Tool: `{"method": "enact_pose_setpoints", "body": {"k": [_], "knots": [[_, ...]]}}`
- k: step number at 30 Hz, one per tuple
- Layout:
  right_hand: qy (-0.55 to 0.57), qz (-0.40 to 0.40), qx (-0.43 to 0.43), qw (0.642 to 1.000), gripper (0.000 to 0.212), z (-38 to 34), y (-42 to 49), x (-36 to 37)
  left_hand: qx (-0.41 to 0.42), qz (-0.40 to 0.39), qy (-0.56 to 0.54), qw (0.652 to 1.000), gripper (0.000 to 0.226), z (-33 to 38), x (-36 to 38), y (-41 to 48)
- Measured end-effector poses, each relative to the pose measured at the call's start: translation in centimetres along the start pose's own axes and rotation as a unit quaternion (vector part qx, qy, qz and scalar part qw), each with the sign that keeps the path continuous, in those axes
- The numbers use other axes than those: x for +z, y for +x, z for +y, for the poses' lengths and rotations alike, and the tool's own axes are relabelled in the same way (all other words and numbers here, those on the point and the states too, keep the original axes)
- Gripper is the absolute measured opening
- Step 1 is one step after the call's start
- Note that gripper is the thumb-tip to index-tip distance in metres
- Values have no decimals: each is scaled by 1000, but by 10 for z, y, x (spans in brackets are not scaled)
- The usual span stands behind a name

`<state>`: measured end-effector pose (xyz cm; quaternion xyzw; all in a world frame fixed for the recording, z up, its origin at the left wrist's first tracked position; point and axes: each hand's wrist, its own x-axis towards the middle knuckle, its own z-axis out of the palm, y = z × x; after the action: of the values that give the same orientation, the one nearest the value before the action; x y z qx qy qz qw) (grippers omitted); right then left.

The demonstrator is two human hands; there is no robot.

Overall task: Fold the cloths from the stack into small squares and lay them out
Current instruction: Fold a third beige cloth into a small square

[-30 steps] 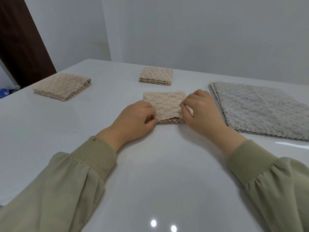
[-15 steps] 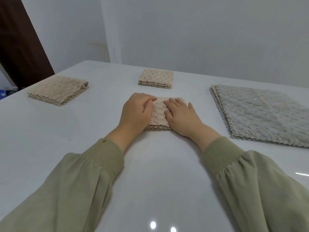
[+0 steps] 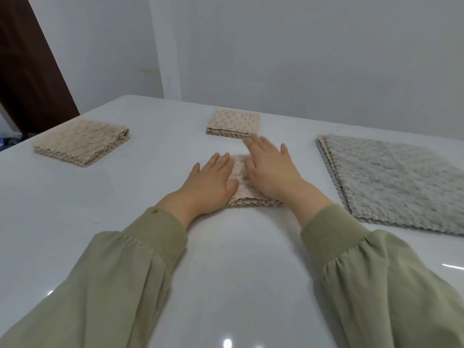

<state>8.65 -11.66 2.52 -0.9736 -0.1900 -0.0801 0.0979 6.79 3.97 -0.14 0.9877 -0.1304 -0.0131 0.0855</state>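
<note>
White glossy bench (image 3: 120, 212) is backed by pale walls. At far left, a folded beige square (image 3: 82, 144) is laid flat. At centre, the left hand (image 3: 211, 183) is pressed palm-down, fingers straight, on the left part of the folded cloth (image 3: 239, 183). A second folded square (image 3: 233, 123) is laid just beyond. The right hand (image 3: 272, 172) is spread flat on the cloth's right part, fingertips blurred. At right, the stack of unfolded cloths (image 3: 391, 182) is placed apart
</note>
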Motion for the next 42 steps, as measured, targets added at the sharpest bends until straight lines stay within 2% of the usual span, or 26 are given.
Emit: {"method": "enact_pose_setpoints", "body": {"k": [2,4,7,10,12,17,21,24,26,29,32,36,42], "knots": [[-6,-69,12,998,50,6,0,14,-1,-10,2,1000,58,-2,-1,0],[19,-98,37,994,50,18,-1,17,0,-23,-3,1000,58,-3,-2,0],[38,-79,63,994,50,29,-3,14,-3,-15,-9,1000,57,-1,-4,-1],[44,-58,66,995,50,28,-5,17,-9,72,-47,996,51,11,-15,1],[43,-43,60,996,50,27,-5,17,8,97,-66,993,51,26,-20,6],[32,-70,71,995,50,30,-5,19,20,-5,15,1000,55,35,-3,17],[34,-91,83,992,50,29,-5,18,1,-29,10,1000,57,23,-2,16],[73,-34,87,993,50,27,-9,18,3,15,-31,999,57,20,1,11],[150,33,97,983,48,28,-14,16,14,79,-80,994,53,17,3,4],[236,91,111,961,44,28,-24,11,44,168,-79,982,49,10,0,-9],[281,98,132,945,41,26,-36,9,-19,238,-117,964,41,3,-3,-20],[298,98,127,941,39,18,-45,10,-97,204,-216,950,35,4,-4,-28],[300,91,115,943,37,-4,-65,5,-179,238,-252,921,24,-5,-19,-47]]}}
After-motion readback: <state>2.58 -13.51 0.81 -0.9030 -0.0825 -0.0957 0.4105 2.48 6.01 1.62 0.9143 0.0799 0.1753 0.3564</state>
